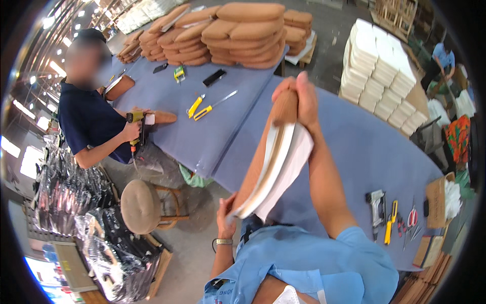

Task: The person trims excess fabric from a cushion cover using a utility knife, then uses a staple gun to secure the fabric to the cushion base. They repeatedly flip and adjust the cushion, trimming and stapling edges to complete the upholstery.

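Tilted on edge over the table, a brown upholstered seat cushion [256, 162] shows its underside, where white fabric [289, 169] hangs loose along the rim. My right hand [305, 101] grips its upper end. Lower down, at the opposite end, my left hand [226, 215] is closed on the cushion's edge, its fingers partly hidden. A staple gun [375, 207] lies on the table to my right, beside a yellow cutter knife [391, 223] and red-handled scissors [412, 219].
Across the blue-grey table [349, 152], a co-worker [96, 111] holds a nail gun [136, 119] against another brown cushion. Stacked cushions [245, 38] stand at the back. A yellow screwdriver [203, 112] and a phone [214, 77] lie left of centre. A round stool [140, 206] stands at left.
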Available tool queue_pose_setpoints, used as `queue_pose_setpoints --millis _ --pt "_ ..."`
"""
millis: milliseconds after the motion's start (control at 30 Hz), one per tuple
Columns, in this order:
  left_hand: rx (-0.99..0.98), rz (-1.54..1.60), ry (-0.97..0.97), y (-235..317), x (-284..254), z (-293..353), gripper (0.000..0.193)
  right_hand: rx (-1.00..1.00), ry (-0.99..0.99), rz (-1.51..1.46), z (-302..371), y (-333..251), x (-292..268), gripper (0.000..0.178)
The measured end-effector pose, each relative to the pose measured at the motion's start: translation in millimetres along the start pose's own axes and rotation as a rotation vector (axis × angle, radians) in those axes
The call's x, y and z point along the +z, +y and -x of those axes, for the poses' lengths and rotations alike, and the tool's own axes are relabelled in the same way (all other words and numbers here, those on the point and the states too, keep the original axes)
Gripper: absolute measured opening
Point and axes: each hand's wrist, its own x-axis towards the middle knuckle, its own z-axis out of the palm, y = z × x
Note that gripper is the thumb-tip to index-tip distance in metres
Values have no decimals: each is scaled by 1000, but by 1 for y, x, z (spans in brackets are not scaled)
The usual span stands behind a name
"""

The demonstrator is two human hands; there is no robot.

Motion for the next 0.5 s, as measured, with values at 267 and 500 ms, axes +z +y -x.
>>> queue_pose_setpoints --millis 267,500 --pt "504 -498 -450 128 159 -31 69 -368 -109 307 29 12 36 52" --pt "621 -569 -268 166 191 -31 73 -331 -30 100 26 20 73 54"
